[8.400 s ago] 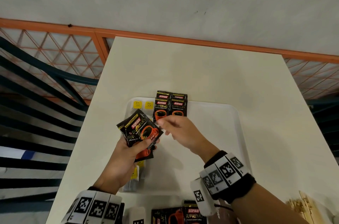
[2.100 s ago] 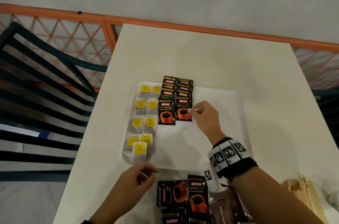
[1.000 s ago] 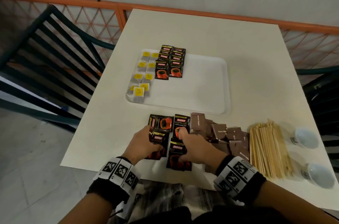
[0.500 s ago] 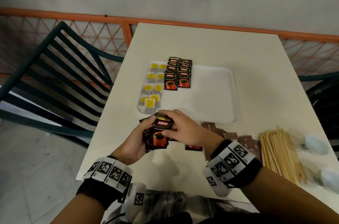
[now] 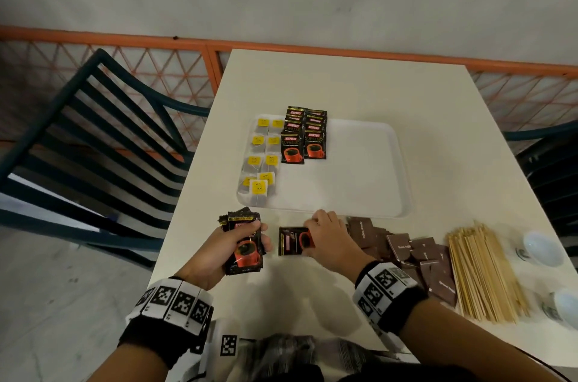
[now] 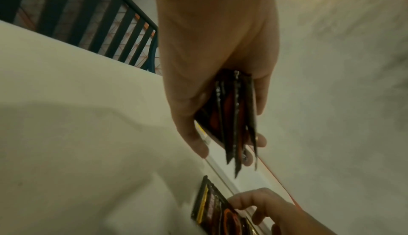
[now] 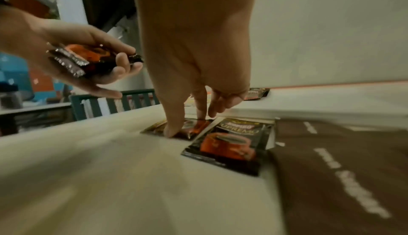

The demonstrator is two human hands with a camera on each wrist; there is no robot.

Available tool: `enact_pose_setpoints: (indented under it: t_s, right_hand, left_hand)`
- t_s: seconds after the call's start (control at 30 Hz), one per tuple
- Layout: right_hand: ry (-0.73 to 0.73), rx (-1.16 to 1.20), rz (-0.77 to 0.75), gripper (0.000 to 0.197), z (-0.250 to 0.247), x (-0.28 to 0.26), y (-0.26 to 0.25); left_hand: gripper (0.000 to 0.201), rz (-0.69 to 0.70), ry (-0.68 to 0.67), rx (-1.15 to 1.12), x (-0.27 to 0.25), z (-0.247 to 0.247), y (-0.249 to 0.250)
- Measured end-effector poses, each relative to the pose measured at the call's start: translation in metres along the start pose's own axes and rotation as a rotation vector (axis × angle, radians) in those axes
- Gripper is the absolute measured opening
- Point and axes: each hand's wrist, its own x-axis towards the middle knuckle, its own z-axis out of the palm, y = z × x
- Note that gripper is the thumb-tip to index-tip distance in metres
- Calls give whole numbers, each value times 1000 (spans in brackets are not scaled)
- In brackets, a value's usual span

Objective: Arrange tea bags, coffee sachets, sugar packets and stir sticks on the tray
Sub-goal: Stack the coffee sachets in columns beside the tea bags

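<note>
Black coffee sachets (image 5: 245,245) fan in the left hand (image 5: 219,253), gripped for dealing; right hand (image 5: 328,239) fingers (image 7: 174,127) pin a loose sachet (image 5: 292,241) to the counter (image 5: 359,84), gathering it.

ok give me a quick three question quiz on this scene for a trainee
1. True or false: the left hand holds a bunch of coffee sachets in its grip.
2. Multiple choice: the right hand has its fingertips on
A. a tea bag on the tray
B. a coffee sachet lying on the table
C. the stir sticks
3. Fill the blank: the sugar packets and stir sticks lie on the table, not yet on the ____.

Key
1. True.
2. B: the fingertips touch the loose sachet near the edge of the tray.
3. tray; so far it holds only tea bags and coffee rows.
</note>
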Motion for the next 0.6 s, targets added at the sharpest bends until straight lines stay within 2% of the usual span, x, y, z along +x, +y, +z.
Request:
enact_pose_setpoints:
  t_s: [0.07,0.2,0.3,0.4,0.5,0.53,0.6]
  right_hand:
    - [-32,116,7,51,0,1,-3]
    - [25,608,109,14,-10,0,-12]
    - [136,967,170,15,-21,3,-17]
    - [57,1381,142,18,-37,1,-28]
    - [-48,1424,116,16,-42,0,-43]
    - [-59,1358,109,15,-41,0,-46]
    - [-5,1038,78,19,-37,-2,-47]
  left_hand:
    - [20,4,13,46,4,0,-1]
    - [15,87,102,205,12,-3,-1]
    - [23,119,126,272,18,-5,0]
    - [21,172,83,239,21,0,3]
    - [30,218,24,249,27,6,6]
    - [26,222,24,272,28,7,8]
    - [16,207,23,298,33,7,8]
